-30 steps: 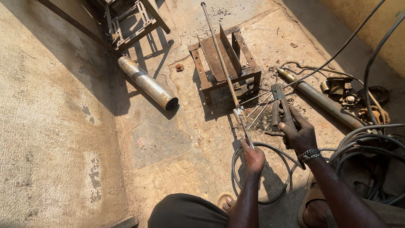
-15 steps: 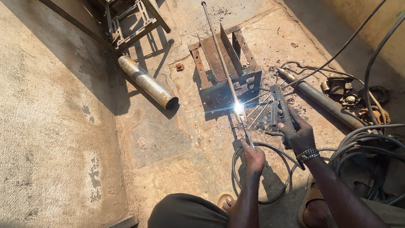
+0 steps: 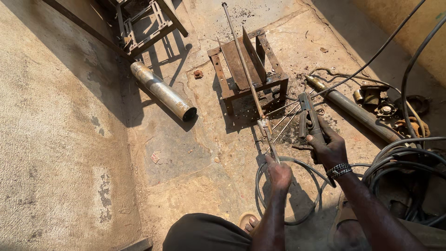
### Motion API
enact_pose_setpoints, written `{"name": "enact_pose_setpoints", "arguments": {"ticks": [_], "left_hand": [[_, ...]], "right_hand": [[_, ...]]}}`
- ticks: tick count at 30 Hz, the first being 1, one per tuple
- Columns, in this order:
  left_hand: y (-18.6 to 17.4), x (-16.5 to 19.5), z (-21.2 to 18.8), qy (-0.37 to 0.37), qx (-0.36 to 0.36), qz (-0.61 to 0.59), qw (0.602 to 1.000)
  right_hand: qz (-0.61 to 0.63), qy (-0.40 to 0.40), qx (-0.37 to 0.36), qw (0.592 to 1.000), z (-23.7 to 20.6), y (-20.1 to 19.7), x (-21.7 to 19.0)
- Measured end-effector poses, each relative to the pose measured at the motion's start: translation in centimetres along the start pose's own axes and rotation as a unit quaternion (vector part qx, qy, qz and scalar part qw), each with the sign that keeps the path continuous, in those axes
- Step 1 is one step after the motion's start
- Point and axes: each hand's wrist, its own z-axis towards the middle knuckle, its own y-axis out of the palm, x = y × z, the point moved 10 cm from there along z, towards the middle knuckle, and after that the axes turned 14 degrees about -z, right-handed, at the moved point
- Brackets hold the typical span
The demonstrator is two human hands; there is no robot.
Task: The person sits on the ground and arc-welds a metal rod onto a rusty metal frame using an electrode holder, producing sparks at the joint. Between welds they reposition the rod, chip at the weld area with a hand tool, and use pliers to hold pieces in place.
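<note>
My left hand (image 3: pixel 279 173) grips the near end of a long thin steel rod (image 3: pixel 243 62) that runs away from me across a rusty square metal frame (image 3: pixel 246 65) on the concrete floor. A small joint piece (image 3: pixel 263 124) sits on the rod just ahead of that hand. My right hand (image 3: pixel 328 147), with a beaded bracelet at the wrist, holds a welding electrode holder (image 3: pixel 308 113); its thin electrode (image 3: pixel 278 110) points left toward the rod's joint. No arc light shows.
A grey steel pipe (image 3: pixel 162 91) lies to the left, a second pipe (image 3: pixel 354 110) to the right. Black cables (image 3: pixel 399 158) coil at right and loop under my hands. A welded frame (image 3: pixel 145 21) stands at top left. Scrap parts (image 3: pixel 385 107) lie far right.
Half a second ago a bright welding arc flared where the electrode met the rod. It is out now, and the electrode tip has drawn slightly back to the right.
</note>
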Motion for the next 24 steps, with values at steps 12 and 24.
{"name": "enact_pose_setpoints", "arguments": {"ticks": [12,24], "left_hand": [[-0.5,2.3,-0.3,0.124,0.032,0.017,0.992],[-0.8,2.5,-0.3,0.136,0.045,-0.003,0.990]], "right_hand": [[0.043,0.035,-0.016,0.998,-0.1,0.2,-0.1],[0.065,0.014,-0.020,0.998,-0.1,0.5,-0.6]]}}
